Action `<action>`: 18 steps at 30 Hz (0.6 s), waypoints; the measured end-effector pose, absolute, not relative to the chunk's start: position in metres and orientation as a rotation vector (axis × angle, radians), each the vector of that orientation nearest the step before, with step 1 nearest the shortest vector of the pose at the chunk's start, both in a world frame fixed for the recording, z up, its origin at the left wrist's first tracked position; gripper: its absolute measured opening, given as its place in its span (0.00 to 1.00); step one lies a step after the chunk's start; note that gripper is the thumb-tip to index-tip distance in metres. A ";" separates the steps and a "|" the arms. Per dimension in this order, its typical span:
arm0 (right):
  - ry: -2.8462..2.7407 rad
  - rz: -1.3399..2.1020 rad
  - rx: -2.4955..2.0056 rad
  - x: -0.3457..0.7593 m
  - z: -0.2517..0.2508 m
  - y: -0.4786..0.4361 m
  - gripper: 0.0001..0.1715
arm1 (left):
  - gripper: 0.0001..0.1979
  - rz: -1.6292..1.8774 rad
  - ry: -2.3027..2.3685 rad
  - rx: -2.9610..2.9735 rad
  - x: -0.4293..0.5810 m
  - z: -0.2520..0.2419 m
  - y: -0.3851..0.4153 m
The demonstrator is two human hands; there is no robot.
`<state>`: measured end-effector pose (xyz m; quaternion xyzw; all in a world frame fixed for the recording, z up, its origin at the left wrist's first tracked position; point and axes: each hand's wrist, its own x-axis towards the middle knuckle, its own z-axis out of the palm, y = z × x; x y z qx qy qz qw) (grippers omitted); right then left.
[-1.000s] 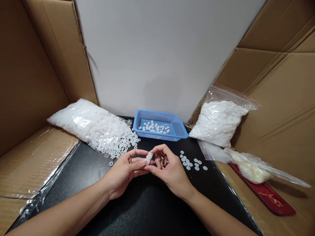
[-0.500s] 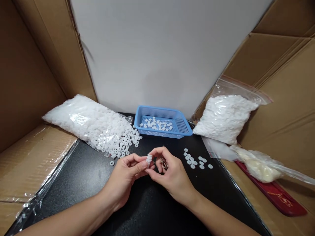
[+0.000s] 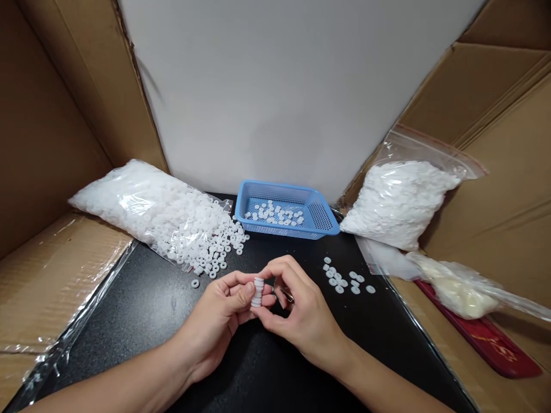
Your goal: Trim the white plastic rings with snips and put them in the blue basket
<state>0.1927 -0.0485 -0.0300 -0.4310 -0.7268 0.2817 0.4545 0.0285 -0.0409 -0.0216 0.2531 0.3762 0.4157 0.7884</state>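
A short stack of white plastic rings (image 3: 258, 291) stands nearly upright between my hands, above the black tabletop (image 3: 142, 321). My left hand (image 3: 219, 315) pinches it from the side with thumb and fingers. The right hand (image 3: 303, 304) has its index finger at the stack's top and its thumb at the bottom, gripping it end to end. Tucked in the curled fingers of that hand is a thin shiny metal piece (image 3: 287, 293), mostly hidden, whose kind I cannot make out. Several loose white discs (image 3: 338, 278) lie to the right of my hands.
On the left, a clear bag (image 3: 146, 201) spills white rings (image 3: 219, 246) onto the table. A blue mesh basket (image 3: 318, 229) at the back holds several small white pieces. At right are a zip bag of white pieces (image 3: 400, 195), a knotted plastic bag (image 3: 465, 292) and a red tray-like object (image 3: 503, 353).
The ring stack has come more upright, and more of its length shows. My right thumb and index finger now span its two ends. The whole view has shifted slightly.
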 end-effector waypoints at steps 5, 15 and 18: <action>-1.797 0.701 -1.063 0.194 -0.027 -0.050 0.17 | 0.11 0.866 0.721 0.569 0.029 -0.017 -0.043; -1.723 0.868 -0.972 0.191 -0.018 -0.058 0.19 | 0.14 0.900 0.618 0.511 0.031 -0.015 -0.046; -1.698 0.880 -0.935 0.190 -0.021 -0.058 0.20 | 0.14 0.913 0.600 0.479 0.032 -0.013 -0.049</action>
